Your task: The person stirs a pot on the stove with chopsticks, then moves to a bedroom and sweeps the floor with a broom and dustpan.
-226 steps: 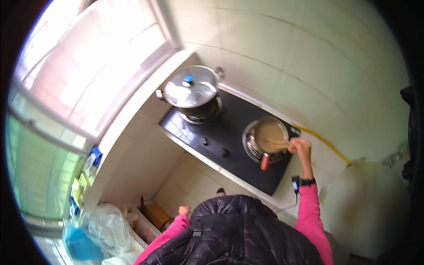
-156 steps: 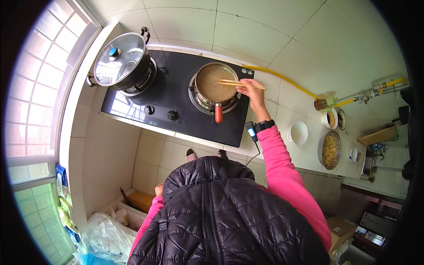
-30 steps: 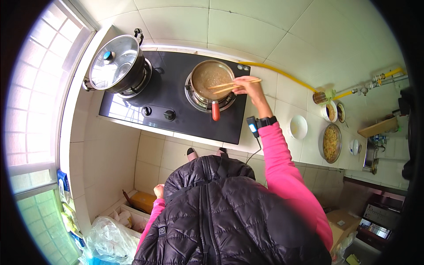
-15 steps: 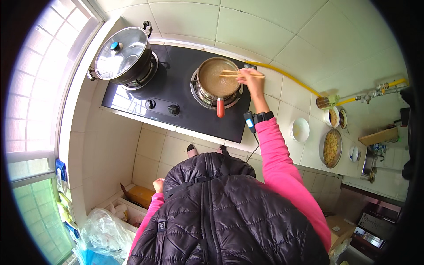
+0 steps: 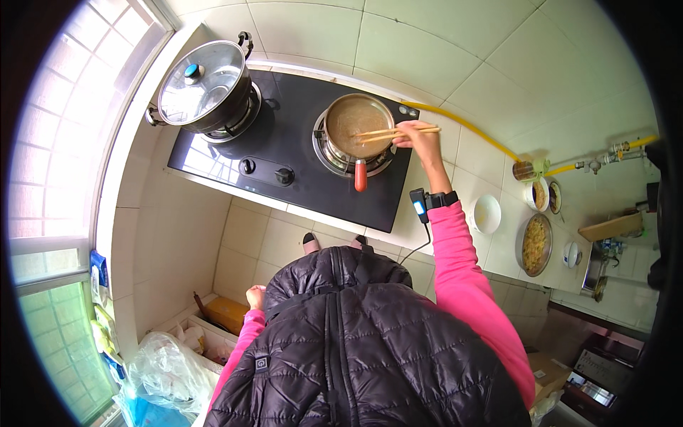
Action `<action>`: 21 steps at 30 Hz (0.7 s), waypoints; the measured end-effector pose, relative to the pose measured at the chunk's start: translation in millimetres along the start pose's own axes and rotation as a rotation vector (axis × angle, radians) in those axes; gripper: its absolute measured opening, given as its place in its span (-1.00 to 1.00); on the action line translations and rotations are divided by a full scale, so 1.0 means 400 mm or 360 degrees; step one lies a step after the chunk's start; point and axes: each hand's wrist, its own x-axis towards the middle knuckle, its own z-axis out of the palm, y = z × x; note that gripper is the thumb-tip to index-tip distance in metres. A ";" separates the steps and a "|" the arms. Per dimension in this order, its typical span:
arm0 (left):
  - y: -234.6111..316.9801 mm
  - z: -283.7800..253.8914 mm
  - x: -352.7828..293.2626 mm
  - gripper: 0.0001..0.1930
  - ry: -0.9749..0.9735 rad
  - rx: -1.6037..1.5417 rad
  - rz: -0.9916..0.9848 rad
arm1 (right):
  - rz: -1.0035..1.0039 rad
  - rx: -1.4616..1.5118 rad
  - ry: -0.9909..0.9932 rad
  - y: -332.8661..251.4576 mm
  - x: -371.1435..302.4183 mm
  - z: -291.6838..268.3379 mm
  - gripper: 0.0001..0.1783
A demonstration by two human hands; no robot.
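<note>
I monitor the head camera. Right hand (image 5: pixel 421 139): fingers closed around a pair of slim, pale wooden chopsticks (image 5: pixel 383 134), just outside the right rim of a round metal saucepan (image 5: pixel 359 98) with a red handle (image 5: pixel 361 176). The tips extend inside the rim, over brownish liquid (image 5: pixel 348 117); I cannot tell their depth. The saucepan sits on the right burner of a black glass hob (image 5: pixel 302 107); a large, dark, glass-lidded pot (image 5: pixel 226 108) occupies the left. Left hand (image 5: pixel 255 297): fingers curled, beside the black quilted jacket (image 5: pixel 384 334); I cannot tell whether they hold anything.
</note>
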 end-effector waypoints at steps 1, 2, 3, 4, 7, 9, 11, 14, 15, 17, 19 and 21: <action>-0.003 0.002 0.001 -0.76 -0.0049 -0.0130 -0.0009 | -0.0037 -0.0047 0.0258 -0.008 -0.005 -0.009 -0.81; -0.006 0.001 0.005 -0.76 -0.0040 0.0010 -0.0026 | -0.0139 -0.0031 0.0184 -0.017 -0.014 -0.018 -0.81; -0.012 0.002 0.005 -0.76 -0.0020 0.0057 0.0039 | -0.0145 -0.0032 0.0022 -0.034 -0.020 -0.033 -0.82; -0.018 0.001 0.007 -0.77 -0.0001 0.0128 0.0046 | -0.0178 -0.0040 -0.0040 -0.050 -0.030 -0.045 -0.82; -0.040 -0.001 0.011 -0.78 0.0032 0.0180 0.0012 | -0.0308 -0.0075 -0.0048 -0.096 -0.053 -0.072 -0.85; -0.052 -0.002 0.013 -0.78 0.0014 0.0135 -0.0044 | -0.0206 -0.0125 0.0092 -0.106 -0.065 -0.079 -0.86; -0.061 0.001 0.014 -0.77 -0.0011 0.0091 -0.0184 | -0.0196 -0.0107 0.0199 -0.093 -0.068 -0.074 -0.84; -0.068 0.006 0.015 -0.78 -0.0036 0.0171 -0.0104 | -0.0148 0.0009 0.0285 -0.040 -0.058 -0.054 -0.81; -0.069 0.009 0.017 -0.78 -0.0033 0.0176 -0.0092 | -0.0108 0.0073 0.0286 -0.020 -0.051 -0.048 -0.80; -0.072 0.014 0.024 -0.79 -0.0037 0.0165 -0.0079 | -0.0020 0.0215 0.0267 0.018 -0.040 -0.035 -0.75; -0.077 0.015 0.031 -0.80 -0.0029 0.0151 -0.0122 | 0.0061 0.0417 0.0260 0.052 -0.033 -0.026 -0.75; -0.080 0.014 0.040 -0.79 -0.0036 -0.0005 -0.0081 | 0.0124 0.0535 0.0249 0.073 -0.030 -0.025 -0.75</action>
